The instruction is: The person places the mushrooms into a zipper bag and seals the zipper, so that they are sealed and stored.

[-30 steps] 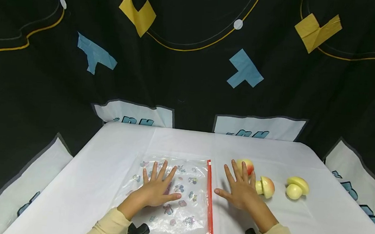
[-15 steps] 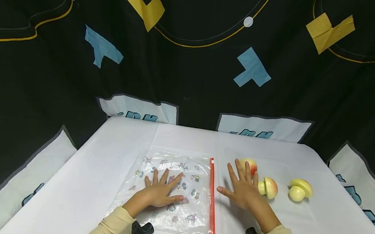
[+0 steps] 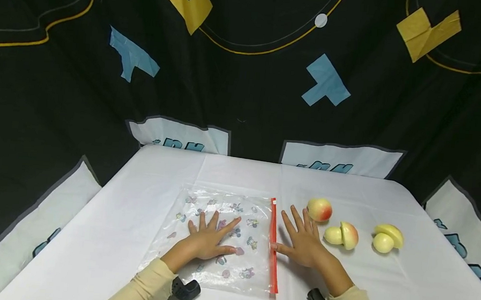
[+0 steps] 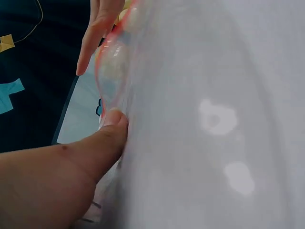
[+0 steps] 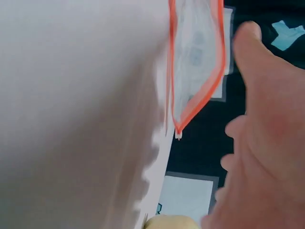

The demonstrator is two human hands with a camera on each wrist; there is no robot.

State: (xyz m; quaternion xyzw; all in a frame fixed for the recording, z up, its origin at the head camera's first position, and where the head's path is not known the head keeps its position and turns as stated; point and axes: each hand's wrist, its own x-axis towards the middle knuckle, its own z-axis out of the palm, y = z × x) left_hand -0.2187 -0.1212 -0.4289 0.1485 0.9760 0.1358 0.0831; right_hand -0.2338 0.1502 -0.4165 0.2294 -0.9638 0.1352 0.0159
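Observation:
A clear plastic zip bag (image 3: 252, 264) with small coloured prints lies flat in the head view, its red zip strip (image 3: 273, 261) on the right. My left hand (image 3: 205, 242) rests on the bag with fingers spread. Its thumb touches the film in the left wrist view. My right hand (image 3: 306, 243), also spread, is by the red strip, its thumb over it; the right wrist view shows a gap between hand and bag. In both wrist views the bag's red-edged mouth (image 5: 209, 88) gapes. Nearest the right fingertips is a round yellow-and-red fruit (image 3: 319, 209).
Right of my right hand lie a pale yellow piece with a red-tinged cut piece (image 3: 349, 236), and a round pale piece (image 3: 383, 243) against a curved yellow one (image 3: 391, 231). All sit on a white-covered table (image 3: 239, 171). A black curtain (image 3: 236, 93) hangs behind.
My right hand has moved left to the red strip, uncovering the round fruit. My left hand has slid slightly right and lies lower on the bag. The head view has shifted a little.

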